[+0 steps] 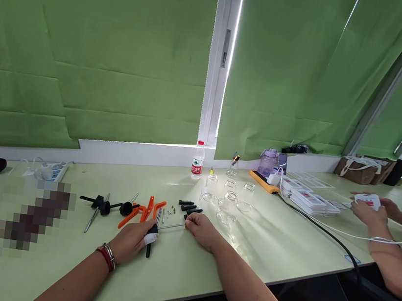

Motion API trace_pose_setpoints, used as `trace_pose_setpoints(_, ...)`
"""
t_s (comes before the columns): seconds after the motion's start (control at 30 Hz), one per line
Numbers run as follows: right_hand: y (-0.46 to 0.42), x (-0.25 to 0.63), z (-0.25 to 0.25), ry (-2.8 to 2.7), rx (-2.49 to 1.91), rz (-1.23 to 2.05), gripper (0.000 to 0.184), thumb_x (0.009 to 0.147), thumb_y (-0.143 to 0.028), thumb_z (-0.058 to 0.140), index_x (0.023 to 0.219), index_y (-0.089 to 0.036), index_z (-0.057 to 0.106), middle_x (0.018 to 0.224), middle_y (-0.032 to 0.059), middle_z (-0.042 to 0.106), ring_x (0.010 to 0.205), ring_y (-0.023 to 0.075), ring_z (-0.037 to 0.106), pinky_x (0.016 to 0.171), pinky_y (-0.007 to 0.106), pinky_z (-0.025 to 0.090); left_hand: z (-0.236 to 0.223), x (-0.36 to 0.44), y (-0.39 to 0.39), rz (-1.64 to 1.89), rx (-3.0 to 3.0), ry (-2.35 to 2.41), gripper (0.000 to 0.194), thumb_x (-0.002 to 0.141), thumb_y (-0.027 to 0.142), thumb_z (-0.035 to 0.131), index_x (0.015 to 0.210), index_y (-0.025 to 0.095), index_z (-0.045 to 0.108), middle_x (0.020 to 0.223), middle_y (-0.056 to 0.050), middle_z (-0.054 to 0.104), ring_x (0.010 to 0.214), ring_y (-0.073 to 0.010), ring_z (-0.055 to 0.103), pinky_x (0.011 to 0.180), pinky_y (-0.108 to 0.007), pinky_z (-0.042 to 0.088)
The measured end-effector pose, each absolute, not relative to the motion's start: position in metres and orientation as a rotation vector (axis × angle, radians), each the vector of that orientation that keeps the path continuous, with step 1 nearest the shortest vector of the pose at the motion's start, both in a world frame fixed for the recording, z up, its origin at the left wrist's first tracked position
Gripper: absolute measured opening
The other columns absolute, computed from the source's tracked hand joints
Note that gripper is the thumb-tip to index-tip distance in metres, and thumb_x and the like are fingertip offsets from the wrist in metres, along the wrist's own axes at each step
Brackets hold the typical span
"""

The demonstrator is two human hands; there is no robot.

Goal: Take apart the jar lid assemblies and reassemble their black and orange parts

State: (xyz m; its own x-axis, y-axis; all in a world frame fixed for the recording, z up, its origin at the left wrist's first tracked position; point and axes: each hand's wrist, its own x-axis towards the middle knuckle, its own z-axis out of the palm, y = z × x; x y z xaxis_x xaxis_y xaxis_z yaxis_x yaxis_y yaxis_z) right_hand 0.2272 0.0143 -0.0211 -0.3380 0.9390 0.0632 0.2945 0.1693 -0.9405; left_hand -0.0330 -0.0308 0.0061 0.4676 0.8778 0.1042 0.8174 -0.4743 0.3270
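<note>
My left hand (132,240) rests on the pale green table (60,260), fingers closed round a black handle (149,247) that joins a thin metal rod (172,226); one finger wears white tape. My right hand (202,229) pinches the rod's other end. Just beyond lie orange clamp pieces (143,212), black screw-like grips (190,207), small screws (171,210) and two black-knobbed tools (105,204).
Several clear glass jars (229,201) stand right of my hands, a water bottle (197,160) behind them. A black cable (323,231) crosses the table. Another person's hands (371,210) hold a white device beside stacked cards (309,200). A power strip (52,170) sits far left.
</note>
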Motion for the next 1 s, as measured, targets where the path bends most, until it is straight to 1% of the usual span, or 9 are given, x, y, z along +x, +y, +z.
trace_pose_setpoints(0.1,0.0127,0.2266,-0.0182,-1.741,-1.176,1.199,0.018,0.083,-0.034,0.052,0.074,-0.019,0.052,0.068,-0.0018,0.049,0.059,0.0107,0.036,0.058,0.024,0.032,0.0073,-0.0326,-0.0311,0.367,2.497,1.462,0.038,0.093,0.050,0.028,0.105,0.021,0.051,0.080,-0.003,0.061,0.069,-0.0196,0.055,0.061,-0.025,0.034)
trace_pose_setpoints(0.2,0.0119,0.2269,-0.0168,-1.730,-1.130,1.192,0.014,0.082,-0.033,0.054,0.080,-0.019,0.054,0.074,-0.0010,0.053,0.062,0.0111,0.039,0.060,0.025,0.034,0.0086,-0.0321,-0.0318,0.377,2.515,1.457,0.038,0.093,0.050,0.028,0.105,0.021,0.051,0.082,-0.004,0.062,0.070,-0.0192,0.056,0.061,-0.025,0.035)
trace_pose_setpoints(0.27,0.0121,0.2275,-0.0170,-1.744,-1.111,1.170,0.012,0.080,-0.031,0.056,0.081,-0.019,0.054,0.074,-0.0015,0.052,0.063,0.0116,0.040,0.061,0.025,0.034,0.0095,-0.0316,-0.0325,0.375,2.528,1.452,0.039,0.093,0.050,0.027,0.103,0.021,0.051,0.084,-0.004,0.062,0.070,-0.0191,0.056,0.062,-0.025,0.035)
trace_pose_setpoints(0.37,0.0132,0.2282,-0.0186,-1.776,-1.136,1.141,0.013,0.079,-0.031,0.057,0.076,-0.019,0.053,0.069,-0.0025,0.048,0.063,0.0119,0.040,0.062,0.025,0.034,0.0105,-0.0310,-0.0333,0.364,2.527,1.454,0.039,0.093,0.050,0.027,0.103,0.022,0.051,0.084,-0.005,0.063,0.070,-0.0196,0.056,0.062,-0.026,0.036)
trace_pose_setpoints(0.57,0.0134,0.2271,-0.0186,-1.811,-1.208,1.102,0.020,0.081,-0.036,0.054,0.071,-0.019,0.052,0.064,-0.0030,0.045,0.060,0.0117,0.038,0.060,0.025,0.033,0.0095,-0.0313,-0.0325,0.390,2.529,1.431,0.037,0.093,0.050,0.028,0.101,0.022,0.051,0.081,-0.004,0.062,0.069,-0.0193,0.056,0.061,-0.026,0.036)
trace_pose_setpoints(0.73,0.0108,0.2268,-0.0142,-1.812,-1.241,1.104,0.023,0.083,-0.038,0.052,0.069,-0.019,0.051,0.063,-0.0030,0.044,0.060,0.0117,0.037,0.060,0.025,0.033,0.0108,-0.0306,-0.0318,0.372,2.508,1.446,0.039,0.093,0.050,0.029,0.107,0.021,0.050,0.087,-0.006,0.064,0.074,-0.0208,0.057,0.063,-0.026,0.037)
trace_pose_setpoints(0.87,0.0098,0.2276,-0.0134,-1.760,-1.196,1.169,0.020,0.084,-0.038,0.051,0.076,-0.020,0.053,0.070,-0.0019,0.052,0.059,0.0111,0.038,0.060,0.025,0.034,0.0116,-0.0304,-0.0322,0.353,2.502,1.462,0.041,0.092,0.051,0.028,0.108,0.021,0.051,0.088,-0.006,0.064,0.073,-0.0210,0.057,0.063,-0.027,0.037)
trace_pose_setpoints(0.93,0.0102,0.2281,-0.0141,-1.752,-1.160,1.178,0.016,0.083,-0.036,0.053,0.080,-0.020,0.054,0.075,-0.0009,0.056,0.060,0.0112,0.040,0.062,0.025,0.035,0.0108,-0.0308,-0.0321,0.350,2.505,1.461,0.041,0.092,0.051,0.028,0.107,0.021,0.051,0.087,-0.006,0.064,0.073,-0.0210,0.057,0.063,-0.027,0.037)
trace_pose_setpoints(1.0,0.0110,0.2284,-0.0153,-1.764,-1.152,1.175,0.014,0.081,-0.033,0.055,0.080,-0.019,0.054,0.077,-0.0004,0.057,0.062,0.0113,0.041,0.062,0.025,0.035,0.0094,-0.0314,-0.0318,0.355,2.508,1.459,0.041,0.092,0.051,0.028,0.107,0.020,0.051,0.087,-0.006,0.064,0.074,-0.0213,0.058,0.064,-0.027,0.037)
